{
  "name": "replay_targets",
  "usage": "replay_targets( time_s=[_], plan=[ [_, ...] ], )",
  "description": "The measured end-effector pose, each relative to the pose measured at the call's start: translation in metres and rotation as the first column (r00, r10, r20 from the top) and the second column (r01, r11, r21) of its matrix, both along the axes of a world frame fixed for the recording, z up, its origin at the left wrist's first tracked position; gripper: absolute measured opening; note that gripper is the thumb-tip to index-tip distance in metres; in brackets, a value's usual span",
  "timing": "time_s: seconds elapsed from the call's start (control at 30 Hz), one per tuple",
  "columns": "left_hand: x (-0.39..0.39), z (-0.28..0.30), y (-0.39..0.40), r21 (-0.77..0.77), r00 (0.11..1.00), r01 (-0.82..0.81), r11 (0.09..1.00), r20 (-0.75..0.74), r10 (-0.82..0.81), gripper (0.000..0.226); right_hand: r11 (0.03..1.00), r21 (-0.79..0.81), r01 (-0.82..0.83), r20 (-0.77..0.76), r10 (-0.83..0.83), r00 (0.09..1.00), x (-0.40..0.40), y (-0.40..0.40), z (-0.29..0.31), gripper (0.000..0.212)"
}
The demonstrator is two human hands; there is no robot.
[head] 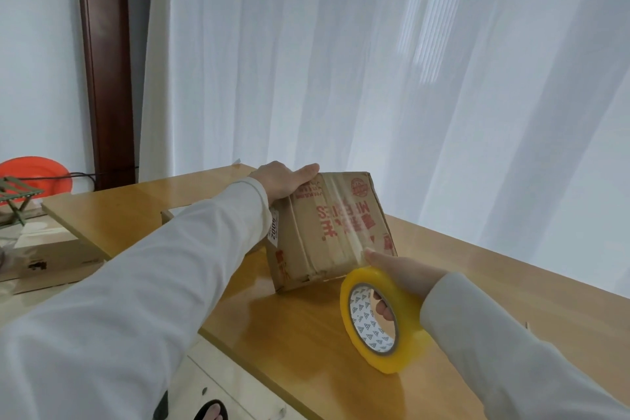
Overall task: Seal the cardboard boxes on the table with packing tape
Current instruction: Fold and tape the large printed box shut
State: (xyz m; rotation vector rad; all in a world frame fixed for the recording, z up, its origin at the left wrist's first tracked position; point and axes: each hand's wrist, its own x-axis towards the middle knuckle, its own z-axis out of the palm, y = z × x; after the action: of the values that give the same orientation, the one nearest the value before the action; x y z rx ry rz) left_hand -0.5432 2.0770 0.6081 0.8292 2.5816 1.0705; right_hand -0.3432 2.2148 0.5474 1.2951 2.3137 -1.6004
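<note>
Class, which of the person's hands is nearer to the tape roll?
Right. The right hand grips the tape roll, fingers through its core. The left hand rests on the box's far top edge.

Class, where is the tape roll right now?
The tape roll is low and right in the head view, held by the right hand beside the cardboard box.

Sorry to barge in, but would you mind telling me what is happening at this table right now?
A person is taping up a cardboard box on the wooden table. The left hand rests on the box's far upper edge and holds it tilted up. The right hand grips a roll of yellowish packing tape, fingers through its core, down by the box's near lower edge. A clear strip of tape already runs across the box's printed face towards the roll.
</note>
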Motion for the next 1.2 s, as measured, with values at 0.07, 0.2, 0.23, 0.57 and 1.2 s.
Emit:
replay_targets(
  time_s=[0.07, 0.2, 0.23, 0.57, 1.2],
  plan=[
    [-0.005, -0.002, -0.004, -0.007, 0.999, 0.000, 1.000, 0.036, 0.000, 0.089, 1.000, 0.016, -0.023, -0.006, 0.023, 1.000, -0.003, -0.002, 0.001, 0.071],
    [-0.017, -0.008, -0.010, 0.005, 0.998, 0.013, 1.000, 0.056, -0.013, 0.115, 0.998, -0.044, -0.049, -0.054, 0.047, 0.997, -0.007, -0.005, 0.005, 0.063],
    [-0.019, -0.009, -0.010, 0.011, 0.998, 0.016, 1.000, 0.058, -0.016, 0.116, 0.995, -0.082, -0.056, -0.046, 0.053, 0.998, -0.006, -0.005, 0.006, 0.064],
    [-0.006, -0.006, -0.011, 0.020, 0.988, -0.031, 0.999, 0.149, 0.027, 0.091, 0.940, -0.332, -0.082, -0.109, 0.048, 0.993, 0.005, -0.007, 0.007, 0.056],
    [-0.007, -0.089, -0.032, 0.290, 0.772, -0.225, 0.930, 0.636, -0.011, 0.065, 0.885, -0.429, -0.180, -0.480, -0.054, 0.876, 0.039, 0.004, 0.006, 0.049]
  ],
)
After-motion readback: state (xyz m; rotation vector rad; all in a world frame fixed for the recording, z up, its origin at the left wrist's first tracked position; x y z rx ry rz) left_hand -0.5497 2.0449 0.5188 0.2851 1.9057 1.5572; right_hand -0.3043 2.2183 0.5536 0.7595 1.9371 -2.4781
